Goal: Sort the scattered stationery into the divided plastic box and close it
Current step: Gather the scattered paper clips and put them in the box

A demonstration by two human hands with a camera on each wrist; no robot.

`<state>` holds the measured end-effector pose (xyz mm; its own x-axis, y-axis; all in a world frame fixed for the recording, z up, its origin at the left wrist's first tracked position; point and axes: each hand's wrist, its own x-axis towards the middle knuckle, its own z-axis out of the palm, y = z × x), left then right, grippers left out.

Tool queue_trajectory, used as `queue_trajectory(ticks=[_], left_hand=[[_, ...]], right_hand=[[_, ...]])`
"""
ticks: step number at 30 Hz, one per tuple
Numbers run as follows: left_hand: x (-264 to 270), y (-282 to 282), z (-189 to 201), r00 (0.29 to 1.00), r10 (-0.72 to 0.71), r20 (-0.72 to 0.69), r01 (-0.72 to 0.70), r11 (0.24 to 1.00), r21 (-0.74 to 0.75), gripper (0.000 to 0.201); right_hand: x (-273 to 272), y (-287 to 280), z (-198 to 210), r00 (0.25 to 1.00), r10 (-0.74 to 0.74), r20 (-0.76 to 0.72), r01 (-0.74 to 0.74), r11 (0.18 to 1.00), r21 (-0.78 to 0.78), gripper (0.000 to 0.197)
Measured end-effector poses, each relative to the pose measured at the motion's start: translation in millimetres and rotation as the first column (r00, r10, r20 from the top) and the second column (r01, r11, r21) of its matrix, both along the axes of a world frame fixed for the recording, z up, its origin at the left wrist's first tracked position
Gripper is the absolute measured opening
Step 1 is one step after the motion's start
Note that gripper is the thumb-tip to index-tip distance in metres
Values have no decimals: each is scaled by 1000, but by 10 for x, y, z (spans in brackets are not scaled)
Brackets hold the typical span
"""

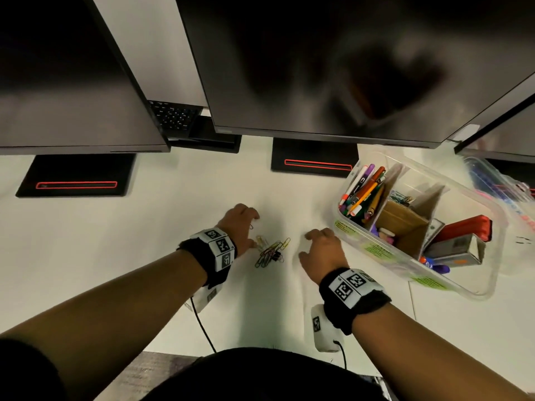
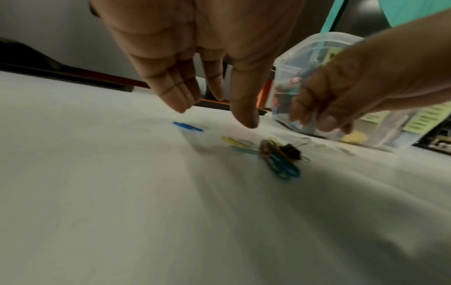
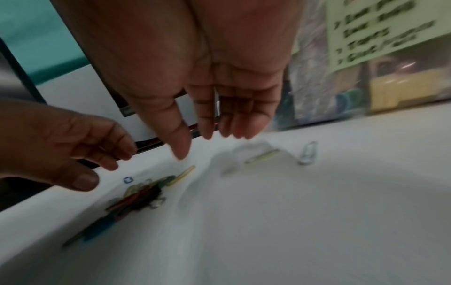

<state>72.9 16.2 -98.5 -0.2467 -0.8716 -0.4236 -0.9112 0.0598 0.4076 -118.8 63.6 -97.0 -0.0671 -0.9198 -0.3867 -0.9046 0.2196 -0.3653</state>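
Observation:
A small heap of coloured paper clips (image 1: 271, 250) with a black binder clip (image 2: 291, 151) lies on the white desk between my hands. My left hand (image 1: 241, 224) hovers just left of the heap, fingers extended downward, holding nothing. My right hand (image 1: 320, 246) hovers just right of it, fingers relaxed and empty. A few stray clips (image 3: 308, 153) lie near the right fingertips (image 3: 240, 133). The clear divided plastic box (image 1: 489, 290) stands open at the right, with markers (image 1: 362, 189), cardboard dividers and a red stapler (image 1: 466, 228) inside.
Two black monitors with their stands (image 1: 314, 163) fill the back of the desk. A second clear plastic piece (image 1: 495, 180), possibly the lid, lies behind the box at far right. The desk's front edge (image 1: 260, 347) is close to my body.

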Motion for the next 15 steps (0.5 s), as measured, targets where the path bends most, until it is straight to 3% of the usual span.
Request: queue_trajectory(ticks=[2,5,7,10,15], left_hand=[[80,-15,-14,994,-22,104,18,999,44,79],[93,32,-91,975,-91,204,63,988,143,83],[39,93,-137,960,-149,236,113,981,159,82],[-91,207,-178,952,-227,206,196,968,159,79],[-188,322,-239,924,-351,150,323,929,179,79]], right_hand=[[-124,36,-4,994,-16,-110,21,999,45,54],[-111,108,1,987,77,-141,-41,969,242,68],[-29,157,1,992,99,-71,-75,954,291,68],[120,189,-4,994,85,76,-101,966,238,70],[255,84,13,946,211,246,-259,948,183,68]])
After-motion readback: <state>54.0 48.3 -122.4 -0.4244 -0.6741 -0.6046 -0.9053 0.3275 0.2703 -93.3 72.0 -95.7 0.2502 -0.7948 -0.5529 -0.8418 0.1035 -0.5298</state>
